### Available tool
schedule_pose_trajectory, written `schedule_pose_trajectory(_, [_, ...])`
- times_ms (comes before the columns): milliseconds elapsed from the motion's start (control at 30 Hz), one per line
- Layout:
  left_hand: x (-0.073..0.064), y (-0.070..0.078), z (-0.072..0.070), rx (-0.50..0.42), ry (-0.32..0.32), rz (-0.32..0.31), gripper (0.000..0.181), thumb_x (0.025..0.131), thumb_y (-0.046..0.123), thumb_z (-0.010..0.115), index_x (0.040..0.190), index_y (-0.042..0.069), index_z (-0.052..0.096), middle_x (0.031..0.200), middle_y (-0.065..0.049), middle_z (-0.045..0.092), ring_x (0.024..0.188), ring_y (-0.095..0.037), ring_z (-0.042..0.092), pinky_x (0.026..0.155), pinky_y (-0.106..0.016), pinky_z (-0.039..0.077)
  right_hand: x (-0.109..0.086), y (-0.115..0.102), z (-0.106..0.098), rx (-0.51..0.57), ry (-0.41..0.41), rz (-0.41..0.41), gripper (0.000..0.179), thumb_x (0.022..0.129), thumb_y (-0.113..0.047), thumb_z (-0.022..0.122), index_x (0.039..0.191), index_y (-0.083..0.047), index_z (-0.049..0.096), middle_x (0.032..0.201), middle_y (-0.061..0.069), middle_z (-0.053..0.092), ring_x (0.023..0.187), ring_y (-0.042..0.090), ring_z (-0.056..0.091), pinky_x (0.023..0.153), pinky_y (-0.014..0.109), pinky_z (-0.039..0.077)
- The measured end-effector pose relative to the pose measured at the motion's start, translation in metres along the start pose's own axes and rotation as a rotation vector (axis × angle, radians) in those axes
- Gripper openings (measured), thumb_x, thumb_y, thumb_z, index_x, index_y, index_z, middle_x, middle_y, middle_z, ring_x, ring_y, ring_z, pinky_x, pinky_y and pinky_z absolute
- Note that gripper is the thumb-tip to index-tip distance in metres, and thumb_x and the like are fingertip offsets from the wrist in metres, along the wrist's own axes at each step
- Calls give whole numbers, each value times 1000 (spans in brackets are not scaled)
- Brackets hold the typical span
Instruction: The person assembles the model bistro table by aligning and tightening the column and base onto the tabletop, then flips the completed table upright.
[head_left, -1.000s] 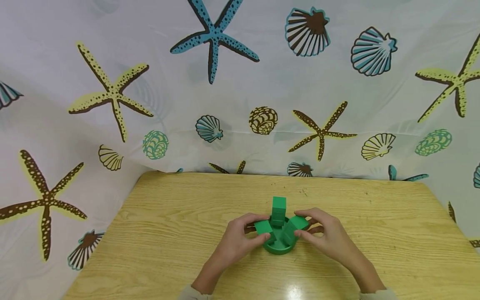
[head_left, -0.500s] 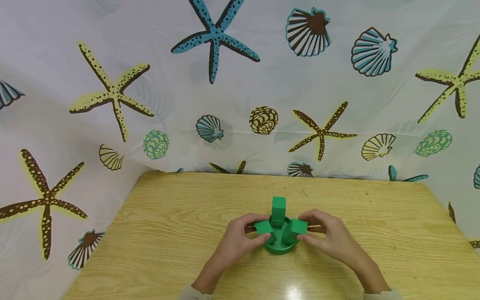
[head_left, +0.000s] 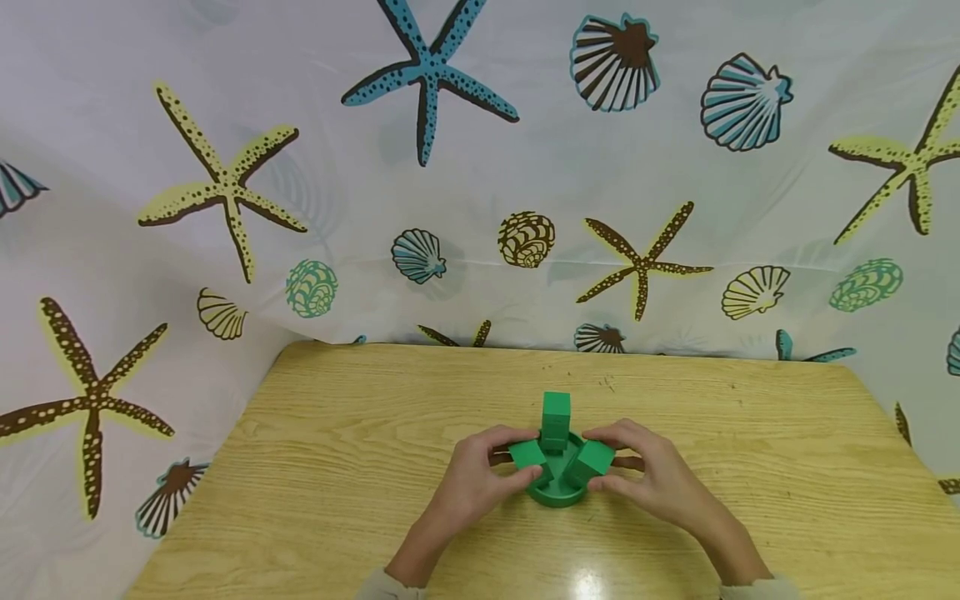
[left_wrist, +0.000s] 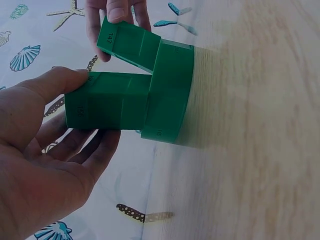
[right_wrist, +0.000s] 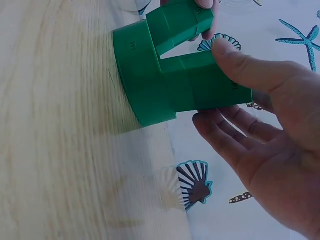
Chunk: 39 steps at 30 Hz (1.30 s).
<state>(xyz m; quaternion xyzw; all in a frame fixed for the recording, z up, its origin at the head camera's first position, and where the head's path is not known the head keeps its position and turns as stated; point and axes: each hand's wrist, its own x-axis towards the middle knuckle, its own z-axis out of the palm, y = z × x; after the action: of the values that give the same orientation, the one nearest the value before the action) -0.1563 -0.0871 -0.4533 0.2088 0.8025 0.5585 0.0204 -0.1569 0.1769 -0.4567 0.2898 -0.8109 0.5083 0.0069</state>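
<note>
A round green base point(head_left: 556, 498) with a raised rim sits on the wooden table, and three square green blocks rise from it. My left hand point(head_left: 476, 475) grips the left block point(head_left: 529, 457) between thumb and fingers; in the left wrist view that block point(left_wrist: 107, 100) bears the number 156. The right block point(head_left: 592, 462) is held by my right hand point(head_left: 652, 471), thumb on the near side and fingers on the far side. At the back of the base the third block point(head_left: 556, 417) stands upright, untouched. In the right wrist view, the right block point(right_wrist: 205, 82) meets the base's rim point(right_wrist: 140, 75).
The light wooden table point(head_left: 360, 433) spreads around the base on all sides. Behind it and at both sides hangs a white curtain point(head_left: 480, 183) printed with starfish and shells.
The right hand has shifted slightly and the right block has turned in its fingers, first squarer to the camera, then angled again. The left hand and left block stay put.
</note>
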Motion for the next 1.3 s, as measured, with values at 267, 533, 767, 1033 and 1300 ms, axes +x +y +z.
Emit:
schedule_pose_trajectory(267, [-2, 15, -1, 0, 16, 35, 38, 82, 6, 74, 118, 1, 64, 112, -14, 64, 101, -24, 63, 83, -31, 54, 0, 3, 5, -7, 22, -9, 46, 78, -22, 78, 120, -13, 60, 115, 8, 64, 97, 17, 66, 80, 29, 55])
schedule_pose_trajectory(533, [4, -8, 2, 37, 24, 50, 40, 81, 19, 77, 117, 7, 67, 109, -2, 66, 98, -14, 64, 80, -27, 54, -1, 4, 5, -34, 34, 5, 47, 78, -23, 79, 119, -8, 60, 113, 5, 65, 96, 16, 66, 79, 27, 55])
schedule_pose_trajectory(767, [3, -7, 2, 37, 33, 50, 41, 81, 21, 77, 119, 7, 66, 111, -3, 66, 99, -15, 64, 82, -36, 55, 0, 3, 5, -35, 36, 12, 47, 78, -24, 79, 119, -10, 60, 114, 3, 64, 98, 16, 65, 79, 27, 55])
schedule_pose_trajectory(1033, [1, -6, 1, 29, 13, 35, 42, 82, 21, 76, 121, 7, 65, 115, -5, 64, 102, -15, 62, 84, -31, 54, 0, -6, 7, 11, 35, 43, 47, 77, -15, 79, 119, -9, 60, 116, 9, 63, 101, 22, 63, 82, 32, 55])
schedule_pose_trajectory(1300, [2, -12, 0, 69, -66, -20, 68, 77, 27, 80, 136, 13, 51, 133, -2, 51, 121, -23, 49, 95, -40, 48, 0, -26, 4, -62, 26, 20, 66, 71, -1, 82, 130, -3, 52, 128, 14, 54, 112, 34, 53, 88, 40, 52])
